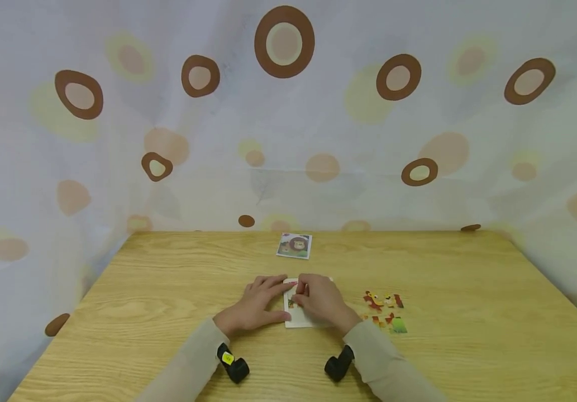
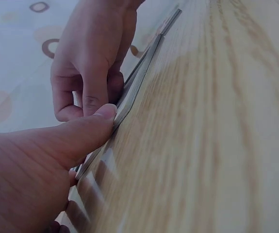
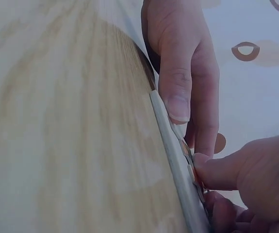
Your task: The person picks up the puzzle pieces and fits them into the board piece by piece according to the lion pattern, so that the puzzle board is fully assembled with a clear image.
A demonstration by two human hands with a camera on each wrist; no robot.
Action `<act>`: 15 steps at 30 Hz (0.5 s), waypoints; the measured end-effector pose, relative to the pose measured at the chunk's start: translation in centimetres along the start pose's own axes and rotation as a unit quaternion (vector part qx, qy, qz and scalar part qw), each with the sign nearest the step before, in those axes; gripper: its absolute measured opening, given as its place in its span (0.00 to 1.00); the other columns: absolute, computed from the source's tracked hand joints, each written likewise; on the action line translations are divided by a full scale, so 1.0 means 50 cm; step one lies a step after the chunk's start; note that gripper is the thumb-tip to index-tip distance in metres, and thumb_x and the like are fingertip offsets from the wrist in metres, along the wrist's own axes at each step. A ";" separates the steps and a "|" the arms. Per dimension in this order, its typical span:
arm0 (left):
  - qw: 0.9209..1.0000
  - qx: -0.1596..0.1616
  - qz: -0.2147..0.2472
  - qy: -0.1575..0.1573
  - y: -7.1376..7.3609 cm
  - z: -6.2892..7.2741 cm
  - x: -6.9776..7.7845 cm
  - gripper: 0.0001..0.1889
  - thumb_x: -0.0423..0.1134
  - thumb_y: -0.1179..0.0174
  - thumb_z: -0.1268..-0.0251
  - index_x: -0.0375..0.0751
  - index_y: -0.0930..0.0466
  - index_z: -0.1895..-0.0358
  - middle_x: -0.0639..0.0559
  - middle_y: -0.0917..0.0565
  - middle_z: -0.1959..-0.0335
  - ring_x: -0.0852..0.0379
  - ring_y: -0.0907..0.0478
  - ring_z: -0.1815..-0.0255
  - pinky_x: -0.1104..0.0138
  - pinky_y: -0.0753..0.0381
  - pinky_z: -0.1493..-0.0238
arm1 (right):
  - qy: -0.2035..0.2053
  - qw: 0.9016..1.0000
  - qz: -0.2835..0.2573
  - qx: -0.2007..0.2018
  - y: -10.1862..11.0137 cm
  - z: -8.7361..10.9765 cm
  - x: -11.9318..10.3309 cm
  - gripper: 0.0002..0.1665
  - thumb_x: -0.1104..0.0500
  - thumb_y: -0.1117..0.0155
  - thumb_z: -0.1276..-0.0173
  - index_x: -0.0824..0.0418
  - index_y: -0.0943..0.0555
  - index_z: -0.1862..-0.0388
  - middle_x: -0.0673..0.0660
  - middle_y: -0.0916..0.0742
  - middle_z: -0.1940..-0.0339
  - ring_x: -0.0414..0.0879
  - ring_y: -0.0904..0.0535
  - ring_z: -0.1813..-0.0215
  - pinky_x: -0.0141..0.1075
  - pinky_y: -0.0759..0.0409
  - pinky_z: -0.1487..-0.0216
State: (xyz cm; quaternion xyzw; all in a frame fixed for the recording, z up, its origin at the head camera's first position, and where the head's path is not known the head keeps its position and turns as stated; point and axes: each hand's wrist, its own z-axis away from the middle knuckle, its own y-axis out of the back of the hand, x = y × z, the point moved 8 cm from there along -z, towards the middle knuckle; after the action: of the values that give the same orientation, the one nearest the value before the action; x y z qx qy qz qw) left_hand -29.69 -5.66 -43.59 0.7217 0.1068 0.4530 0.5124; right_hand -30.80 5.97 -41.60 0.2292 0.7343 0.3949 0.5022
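A small white puzzle board (image 1: 299, 320) lies on the wooden table between the hands, with colored pieces along its left part. My left hand (image 1: 260, 305) rests at the board's left side, fingers straight and spread, thumb at the near corner. Over the board, my right hand (image 1: 324, 300) has thumb and fingers curled together, pinching a puzzle piece that they mostly hide. In the right wrist view, the right thumb (image 3: 221, 172) is low at the pieces, close to the board's edge (image 3: 171, 150). The left hand (image 3: 183, 63) reaches down to the same edge.
Loose puzzle pieces (image 1: 375, 302) in red, orange and yellow lie to the right, a green one (image 1: 397, 325) among them. Behind the board is a square picture (image 1: 294, 246) of a brown-maned animal. A patterned curtain (image 1: 348, 123) surrounds the table (image 1: 177, 268) at back and sides.
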 end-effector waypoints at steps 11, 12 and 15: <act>1.000 -0.011 0.005 -0.002 -0.008 -0.006 0.001 0.34 0.51 0.42 0.33 0.45 0.39 0.27 0.41 0.44 0.24 0.39 0.48 0.28 0.40 0.47 0.37 | 0.055 0.998 0.015 -0.030 -0.003 0.021 -0.008 0.09 0.59 0.33 0.36 0.57 0.22 0.74 0.50 0.26 0.77 0.41 0.35 0.73 0.31 0.36 0.73; 1.000 -0.010 0.004 -0.002 -0.007 -0.005 0.001 0.34 0.51 0.42 0.33 0.45 0.39 0.27 0.41 0.44 0.24 0.39 0.47 0.29 0.40 0.47 0.37 | 0.060 0.998 0.017 -0.034 -0.004 0.023 -0.009 0.08 0.58 0.32 0.36 0.58 0.22 0.72 0.50 0.25 0.76 0.41 0.35 0.73 0.31 0.36 0.73; 1.000 -0.007 0.000 -0.002 -0.004 -0.003 -0.001 0.34 0.51 0.42 0.33 0.45 0.40 0.27 0.41 0.44 0.24 0.39 0.47 0.29 0.40 0.47 0.37 | 0.077 0.996 0.028 -0.033 -0.005 0.028 -0.014 0.08 0.57 0.31 0.37 0.59 0.22 0.69 0.51 0.24 0.73 0.40 0.35 0.73 0.31 0.34 0.73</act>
State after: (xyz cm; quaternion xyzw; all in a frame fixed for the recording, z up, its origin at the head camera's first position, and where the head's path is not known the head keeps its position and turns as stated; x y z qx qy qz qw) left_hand -29.77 -5.48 -43.77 0.7190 0.1020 0.4523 0.5177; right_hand -29.23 5.79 -41.65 0.2023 0.7506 0.4495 0.4401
